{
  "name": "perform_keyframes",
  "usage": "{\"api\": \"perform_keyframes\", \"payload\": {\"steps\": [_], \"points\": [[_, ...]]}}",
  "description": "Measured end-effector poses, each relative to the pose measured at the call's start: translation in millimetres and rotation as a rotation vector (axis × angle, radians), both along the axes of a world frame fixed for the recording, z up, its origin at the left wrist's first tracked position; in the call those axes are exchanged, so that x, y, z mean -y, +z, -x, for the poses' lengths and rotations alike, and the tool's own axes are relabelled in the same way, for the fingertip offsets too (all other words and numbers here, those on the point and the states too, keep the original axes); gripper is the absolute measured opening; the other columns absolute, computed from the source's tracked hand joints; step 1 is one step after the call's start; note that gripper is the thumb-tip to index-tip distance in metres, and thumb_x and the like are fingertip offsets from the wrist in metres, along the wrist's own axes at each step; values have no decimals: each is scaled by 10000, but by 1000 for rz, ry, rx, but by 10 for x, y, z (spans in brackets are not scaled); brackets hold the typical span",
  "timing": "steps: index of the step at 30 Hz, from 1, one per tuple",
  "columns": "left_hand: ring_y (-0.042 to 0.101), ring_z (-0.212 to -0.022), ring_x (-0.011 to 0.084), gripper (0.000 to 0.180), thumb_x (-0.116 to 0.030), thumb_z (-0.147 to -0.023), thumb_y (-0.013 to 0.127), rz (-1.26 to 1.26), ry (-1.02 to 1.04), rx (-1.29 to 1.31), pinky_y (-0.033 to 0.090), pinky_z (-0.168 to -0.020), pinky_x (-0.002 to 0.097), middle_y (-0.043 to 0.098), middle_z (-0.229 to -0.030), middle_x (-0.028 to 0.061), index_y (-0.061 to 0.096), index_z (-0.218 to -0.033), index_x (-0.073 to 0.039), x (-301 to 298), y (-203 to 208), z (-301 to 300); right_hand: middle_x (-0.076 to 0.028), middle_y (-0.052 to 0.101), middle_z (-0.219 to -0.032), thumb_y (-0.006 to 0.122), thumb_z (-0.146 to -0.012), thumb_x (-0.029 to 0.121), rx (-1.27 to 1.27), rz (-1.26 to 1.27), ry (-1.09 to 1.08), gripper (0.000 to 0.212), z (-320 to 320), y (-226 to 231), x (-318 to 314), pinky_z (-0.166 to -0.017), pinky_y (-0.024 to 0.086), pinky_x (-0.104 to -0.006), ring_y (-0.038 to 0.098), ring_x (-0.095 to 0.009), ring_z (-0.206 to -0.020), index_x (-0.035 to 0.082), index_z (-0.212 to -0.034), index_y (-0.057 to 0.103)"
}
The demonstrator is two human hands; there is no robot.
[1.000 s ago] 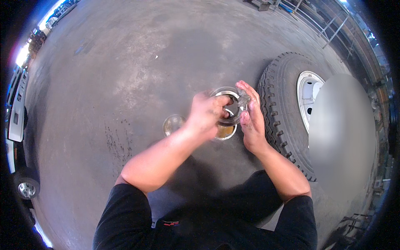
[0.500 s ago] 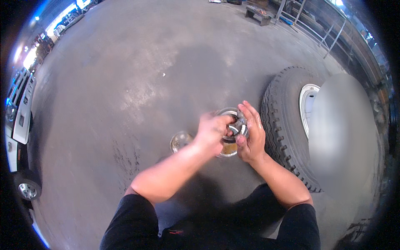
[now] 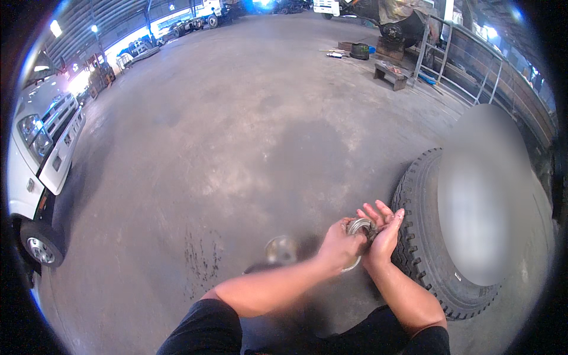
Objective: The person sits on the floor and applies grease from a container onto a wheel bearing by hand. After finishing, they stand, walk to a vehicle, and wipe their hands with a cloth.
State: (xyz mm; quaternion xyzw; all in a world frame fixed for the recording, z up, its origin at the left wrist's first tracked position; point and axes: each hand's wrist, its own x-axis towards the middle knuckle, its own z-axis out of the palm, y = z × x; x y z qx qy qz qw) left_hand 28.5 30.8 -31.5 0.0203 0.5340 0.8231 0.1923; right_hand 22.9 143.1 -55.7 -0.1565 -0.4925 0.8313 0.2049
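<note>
My left hand (image 3: pixel 341 245) grips a shiny metal ring, which looks like a wheel bearing (image 3: pixel 358 224), its fingers wrapped round the side. My right hand (image 3: pixel 383 235) is held up against the ring with the palm turned toward it and the fingers stretched out. Something dark, like grease, shows between the ring and that palm. Under the hands a pale round rim (image 3: pixel 352 264) shows in part; the left hand and forearm cover the rest. To the left, a round metallic dish-like piece (image 3: pixel 281 249) lies on the floor, blurred.
A large truck tyre (image 3: pixel 414 231) stands close at my right, partly behind a blurred grey patch. On the left is a white truck (image 3: pixel 29 177) with a front wheel. A low bench (image 3: pixel 390 76) and metal railings (image 3: pixel 444 59) are at the far right.
The view has tilted up, showing more of the far workshop. My hands and the bearing now appear lower and further right, with the left hand turned and its fingers wrapped round the ring.
</note>
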Motion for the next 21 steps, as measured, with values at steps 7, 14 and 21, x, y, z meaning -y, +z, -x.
{"api": "perform_keyframes", "payload": {"steps": [7, 14, 21], "points": [[613, -779, 157, 235, -86, -798, 619, 317, 90, -188, 481, -716, 308, 658, -873, 95, 615, -1017, -3, -44, 126, -120, -213, 611, -1077, 248, -961, 590, 26, 149, -24, 649, 35, -131, -53, -834, 500, -414, 612, -312, -970, 20, -1143, 499], [665, -803, 250, 259, -68, -799, 591, 654, 16, -294, 505, -736, 359, 663, -846, 205, 608, -1036, 33, 2, 209, -34, -215, 628, -1061, 225, -974, 568, -106, -214, -5, 657, 43, -65, -109, -862, 499, -418, 626, -305, -953, -3, -1161, 490], [633, -793, 227, 283, -22, -783, 504, 513, 111, -449, 498, -747, 330, 664, -854, 190, 552, -1035, 97, 13, -215, 161, -215, 621, -1063, 185, -951, 622, -62, 3, 19, 772, -44, 277, -97, -890, 477, -429, 620, -323, -970, -46, -1071, 553]]}}
